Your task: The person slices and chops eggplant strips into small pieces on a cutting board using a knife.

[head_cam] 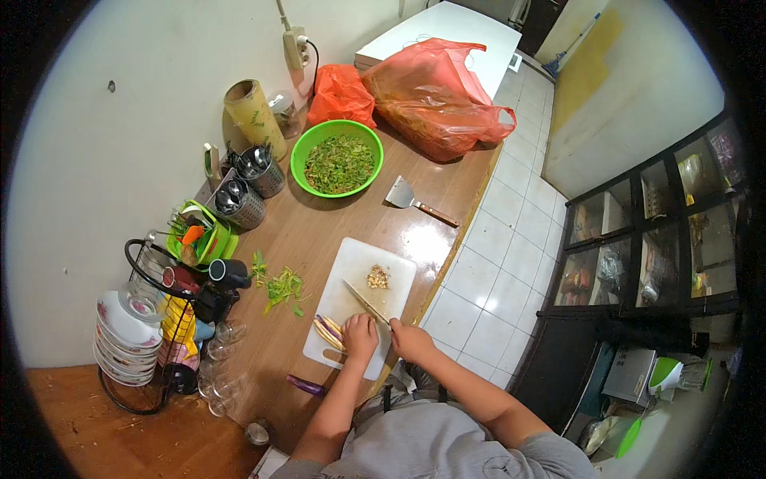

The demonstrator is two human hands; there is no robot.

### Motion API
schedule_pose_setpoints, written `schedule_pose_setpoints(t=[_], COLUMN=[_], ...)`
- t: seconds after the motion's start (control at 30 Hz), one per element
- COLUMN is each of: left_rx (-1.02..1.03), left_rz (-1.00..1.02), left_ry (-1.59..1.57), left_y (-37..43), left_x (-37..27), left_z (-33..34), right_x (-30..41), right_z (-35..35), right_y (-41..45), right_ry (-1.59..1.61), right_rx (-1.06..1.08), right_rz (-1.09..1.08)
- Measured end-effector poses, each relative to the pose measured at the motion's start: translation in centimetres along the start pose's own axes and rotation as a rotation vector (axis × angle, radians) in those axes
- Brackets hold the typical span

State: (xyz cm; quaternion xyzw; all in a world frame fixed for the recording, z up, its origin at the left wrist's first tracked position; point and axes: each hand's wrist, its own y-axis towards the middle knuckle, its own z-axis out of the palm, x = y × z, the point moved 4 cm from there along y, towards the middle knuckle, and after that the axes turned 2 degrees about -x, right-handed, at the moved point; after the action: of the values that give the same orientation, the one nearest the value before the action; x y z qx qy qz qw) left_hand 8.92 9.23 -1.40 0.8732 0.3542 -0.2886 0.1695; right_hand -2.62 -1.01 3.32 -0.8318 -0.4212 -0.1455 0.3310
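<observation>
My right hand (413,342) grips a kitchen knife (364,299), its blade angled across a white plastic cutting board (353,254). Close beside the blade, my left hand (360,338) has its fingers curled over a pale eggplant piece, mostly hidden under them. Several cut eggplant strips (328,333), pale with purple skin, lie left of that hand near the board's handle slot. Beyond the blade sits a small heap of diced pieces (377,277). Off the board, a purple eggplant piece (306,385) rests on the wooden table (323,224) by my left forearm.
Leafy trimmings (283,288) lie left of the board. Farther back are a green bowl of chopped greens (339,164), a wood-handled scraper (422,203) and red plastic bags (440,102). Cutlery holders (240,203), glasses (222,359) and a dish rack with plates (127,344) line the left side.
</observation>
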Motion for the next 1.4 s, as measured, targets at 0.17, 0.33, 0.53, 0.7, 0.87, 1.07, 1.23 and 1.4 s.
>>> schedule_pose_setpoints(t=[0.17,0.33,0.53,0.7,0.87,1.07,1.23,1.4], left_rx=[-0.007,-0.031,0.008,-0.005,0.024,-0.008,-0.045,-0.019], left_rz=[0.012,0.061,0.006,0.047,-0.016,0.016,0.025,0.027], left_ry=[-0.035,-0.120,-0.084,-0.102,-0.070,-0.118,-0.124,-0.104], left_y=[-0.1,0.3,0.0,0.6,0.0,0.5,0.1,0.2], left_x=[0.1,-0.2,1.2,0.2,1.1,0.5,1.0,0.7], left_z=[-0.4,-0.6,-0.7,-0.4,-0.5,-0.3,-0.6,-0.4], right_x=[-0.2,-0.7,2.2,0.9,2.6,0.9,1.6,1.1], right_z=[1.8,2.4,0.6,1.7,0.5,1.9,1.2,0.8], right_y=[0.6,2.4,1.5,2.4,1.8,2.7,2.7,1.4], right_ry=[-0.029,-0.046,-0.107,-0.039,-0.118,-0.087,-0.117,-0.122], right_rx=[0.028,0.005,0.158,-0.002,0.077,0.007,0.073,0.094], right_rz=[0.031,-0.022,0.116,-0.004,0.012,-0.028,-0.025,0.028])
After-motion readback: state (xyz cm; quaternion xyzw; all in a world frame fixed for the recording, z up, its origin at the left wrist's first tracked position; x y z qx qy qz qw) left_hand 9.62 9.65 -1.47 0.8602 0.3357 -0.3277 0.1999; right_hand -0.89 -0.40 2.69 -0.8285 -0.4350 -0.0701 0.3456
